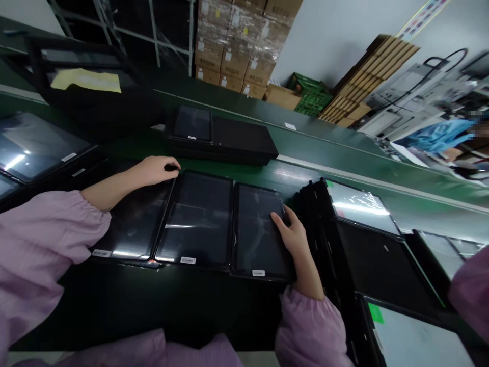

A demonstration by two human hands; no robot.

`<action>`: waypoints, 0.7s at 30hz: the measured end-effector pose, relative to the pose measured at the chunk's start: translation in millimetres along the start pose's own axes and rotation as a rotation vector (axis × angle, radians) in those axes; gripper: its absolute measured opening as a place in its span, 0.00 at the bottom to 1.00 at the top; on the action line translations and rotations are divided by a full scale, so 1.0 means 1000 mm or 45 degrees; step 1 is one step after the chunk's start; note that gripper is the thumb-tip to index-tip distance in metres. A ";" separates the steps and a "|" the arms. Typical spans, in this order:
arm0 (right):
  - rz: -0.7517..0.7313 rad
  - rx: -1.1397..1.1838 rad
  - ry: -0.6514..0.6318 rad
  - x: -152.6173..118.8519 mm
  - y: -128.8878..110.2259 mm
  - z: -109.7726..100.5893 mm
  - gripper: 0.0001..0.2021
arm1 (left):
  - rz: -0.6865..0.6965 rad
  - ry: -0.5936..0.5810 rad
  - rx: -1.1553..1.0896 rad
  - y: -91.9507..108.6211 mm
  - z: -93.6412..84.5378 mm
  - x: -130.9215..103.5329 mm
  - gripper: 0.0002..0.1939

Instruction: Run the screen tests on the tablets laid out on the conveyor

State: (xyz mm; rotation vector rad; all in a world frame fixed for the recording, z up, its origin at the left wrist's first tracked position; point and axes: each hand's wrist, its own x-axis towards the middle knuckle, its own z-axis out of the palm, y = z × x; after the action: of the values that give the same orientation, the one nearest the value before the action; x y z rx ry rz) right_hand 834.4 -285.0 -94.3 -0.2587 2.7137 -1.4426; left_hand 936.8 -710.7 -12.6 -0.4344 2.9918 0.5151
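Three dark glossy tablet screens lie side by side in front of me: a left screen [141,219], a middle screen [200,219] and a right screen [260,229]. Each has a small white label at its near edge. My left hand [153,171] reaches across the left screen, thumb and forefinger curled nearly together at the top corner between it and the middle one; what they pinch, if anything, is too small to make out. My right hand [292,229] grips the right screen by its right edge, thumb on the glass, the other fingers mostly hidden behind the edge.
Black trays [382,265] with pale-faced panels are stacked at the right. Beyond the screens sits a black box [244,140] bearing a smaller screen [193,123]. More screens [42,142] lie at the left, near a black case [91,102]. A purple sleeve [471,285] shows at far right.
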 end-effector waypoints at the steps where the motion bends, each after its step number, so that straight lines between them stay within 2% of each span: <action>1: 0.007 0.008 0.007 -0.001 0.001 -0.001 0.40 | -0.029 0.011 -0.001 -0.004 -0.001 -0.002 0.25; 5: -0.029 -0.079 0.091 -0.003 0.005 -0.004 0.42 | -0.113 0.036 -0.034 -0.012 -0.002 -0.008 0.24; 9: -0.204 -0.262 0.251 -0.003 0.010 -0.004 0.36 | -0.073 -0.002 -0.010 -0.009 -0.001 -0.011 0.28; 12: -0.254 -0.291 0.301 -0.004 0.015 -0.003 0.33 | -0.070 0.009 0.010 -0.006 0.000 -0.013 0.29; 18: -0.249 -0.301 0.215 -0.004 0.016 -0.006 0.31 | -0.132 0.065 -0.036 0.003 0.003 -0.015 0.27; 21: -0.233 -0.249 0.154 -0.002 0.014 -0.007 0.31 | -0.100 0.060 -0.025 0.007 0.005 -0.016 0.27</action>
State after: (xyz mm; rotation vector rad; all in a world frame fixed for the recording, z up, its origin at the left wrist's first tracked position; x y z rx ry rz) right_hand 833.4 -271.2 -102.2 -0.4555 3.0034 -1.2698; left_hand 950.0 -698.4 -13.1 -0.5713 3.0023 0.5347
